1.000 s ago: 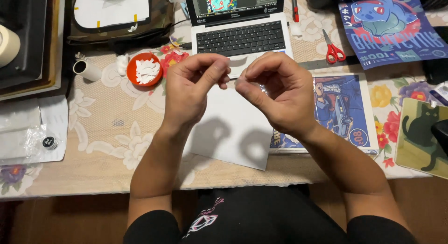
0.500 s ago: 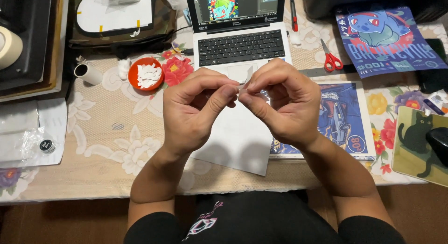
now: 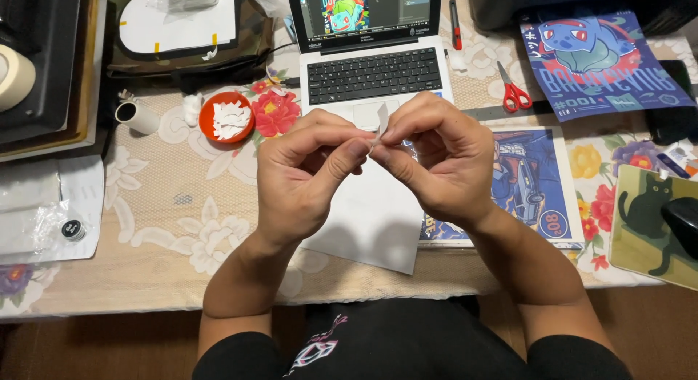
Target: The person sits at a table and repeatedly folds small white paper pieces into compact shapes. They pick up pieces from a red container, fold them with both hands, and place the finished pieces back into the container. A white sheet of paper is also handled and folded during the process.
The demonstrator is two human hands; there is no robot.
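Observation:
My left hand (image 3: 302, 176) and my right hand (image 3: 436, 158) meet above the table, fingertips pinched together on a small white paper strip (image 3: 381, 122) that sticks up between them. Both hands hover over a white sheet of paper (image 3: 371, 220) lying at the table's near edge. Partly under that sheet lies a blue printed poster of a car (image 3: 534, 184). Behind my hands stands an open laptop (image 3: 374, 73) with a colourful picture on its screen.
An orange dish of white paper scraps (image 3: 227, 117) sits left of the laptop, beside a small white roll (image 3: 137, 117). Red scissors (image 3: 513, 89) and a blue creature poster (image 3: 603, 64) lie at the right. A cat mouse pad (image 3: 647, 216) with a black mouse is at the far right.
My hands have closed together and drawn nearer to the camera. The small white strip now shows upright between my fingertips.

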